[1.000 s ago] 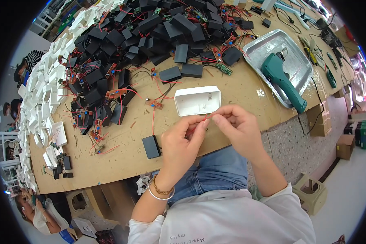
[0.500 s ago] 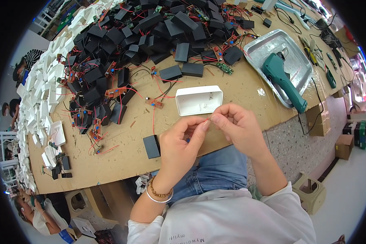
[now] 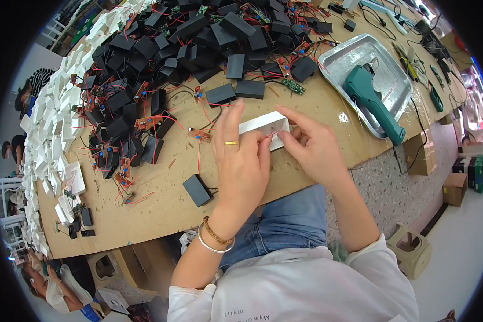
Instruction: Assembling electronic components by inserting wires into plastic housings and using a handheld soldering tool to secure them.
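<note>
A white open plastic case [image 3: 256,125] is tilted up off the cardboard between my hands. My right hand [image 3: 315,144] grips its right end, with the index finger along the top rim and the thumb at the opening. The outer fingers of my left hand [image 3: 242,155] reach along the case's left side. Its thumb and index finger are pinched together at the opening, where a thin red wire end shows; the rest is hidden by the fingers. Near my left wrist lies a black box [image 3: 197,190], its dark cable running under that hand. A brown circuit board [image 3: 199,134] with red wires lies just left.
Black boxes [image 3: 220,37] with wired boards are heaped at the back, white cases [image 3: 51,134] at the left. A metal tray [image 3: 327,56] holding a green power screwdriver [image 3: 374,102] stands right. Pliers [image 3: 408,65] lie beyond it. The cardboard-covered table [image 3: 145,214] ends before my lap.
Both hands have moved forward from pinching a thin wire in front of the case to the case itself, which is now lifted and tilted. The black box has shifted slightly left.
</note>
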Tool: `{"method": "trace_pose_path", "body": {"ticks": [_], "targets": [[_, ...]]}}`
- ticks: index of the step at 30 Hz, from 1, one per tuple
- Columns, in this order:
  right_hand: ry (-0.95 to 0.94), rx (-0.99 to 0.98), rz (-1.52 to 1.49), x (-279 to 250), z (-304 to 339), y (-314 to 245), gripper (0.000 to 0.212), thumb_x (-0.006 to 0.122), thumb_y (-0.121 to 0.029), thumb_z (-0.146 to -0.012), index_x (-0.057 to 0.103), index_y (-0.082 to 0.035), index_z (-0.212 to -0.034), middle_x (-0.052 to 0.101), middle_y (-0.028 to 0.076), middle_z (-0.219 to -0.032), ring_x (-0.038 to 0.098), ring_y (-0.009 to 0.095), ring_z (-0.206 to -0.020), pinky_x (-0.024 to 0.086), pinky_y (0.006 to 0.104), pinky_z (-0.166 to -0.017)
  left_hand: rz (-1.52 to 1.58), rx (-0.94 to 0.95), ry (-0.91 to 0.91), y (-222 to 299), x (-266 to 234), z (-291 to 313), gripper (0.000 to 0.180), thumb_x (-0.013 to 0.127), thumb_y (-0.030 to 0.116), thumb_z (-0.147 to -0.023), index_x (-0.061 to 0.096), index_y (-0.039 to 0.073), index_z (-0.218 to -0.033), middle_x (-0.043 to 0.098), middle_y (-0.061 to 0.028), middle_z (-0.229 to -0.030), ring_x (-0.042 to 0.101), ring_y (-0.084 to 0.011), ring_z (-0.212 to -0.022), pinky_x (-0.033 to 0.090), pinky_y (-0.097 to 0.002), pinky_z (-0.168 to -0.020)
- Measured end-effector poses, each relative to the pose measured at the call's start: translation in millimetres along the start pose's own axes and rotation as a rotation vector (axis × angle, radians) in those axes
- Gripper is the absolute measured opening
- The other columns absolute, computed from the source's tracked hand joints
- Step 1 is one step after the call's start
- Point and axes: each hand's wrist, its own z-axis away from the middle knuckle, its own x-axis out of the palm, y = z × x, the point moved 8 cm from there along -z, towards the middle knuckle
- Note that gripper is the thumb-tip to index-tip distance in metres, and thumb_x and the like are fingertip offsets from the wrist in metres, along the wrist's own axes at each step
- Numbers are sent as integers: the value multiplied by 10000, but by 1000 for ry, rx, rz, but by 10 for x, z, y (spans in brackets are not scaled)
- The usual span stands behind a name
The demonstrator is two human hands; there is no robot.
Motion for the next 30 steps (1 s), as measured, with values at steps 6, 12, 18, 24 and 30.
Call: {"method": "trace_pose_path", "body": {"ticks": [6,12,18,24,30], "targets": [[-52,19,-23,-52,64,-22,412,640,-29,-800,590,-40,-1209,620,26,-772,518,57,-605,422,213,-546,41,-37,-17,-58,119,96,139,659,23,-785,533,-36,-798,400,-209,-1324,433,-427,-1108,396,-503,-907],[602,-211,550,-1080,138,-194,396,658,-127,-816,578,-47,-1196,622,98,-1042,597,180,-854,479,293,-756,58,-44,1,-73,132,104,154,668,4,-758,520,-27,-786,418,-184,-1292,454,-401,-1043,431,-469,-838],[424,96,972,-1488,-90,337,590,627,-414,-840,488,-74,-1301,581,203,-1188,552,375,-1100,438,429,-898,81,-50,-17,-76,129,110,151,668,-14,-728,527,-11,-780,421,-158,-1291,452,-377,-1038,445,-430,-815],[332,199,880,-1562,-160,456,633,653,-417,-816,472,-78,-1319,595,222,-1148,589,352,-1043,447,401,-881,70,-19,-12,-47,104,106,143,674,-7,-703,542,3,-758,427,-145,-1298,451,-371,-1053,436,-437,-839],[480,97,532,-1612,358,119,516,634,-194,-793,502,-15,-1259,637,146,-981,624,233,-828,490,330,-756,-110,125,19,85,37,66,124,684,35,-672,578,35,-736,504,-87,-1258,459,-327,-1108,408,-437,-881]]}}
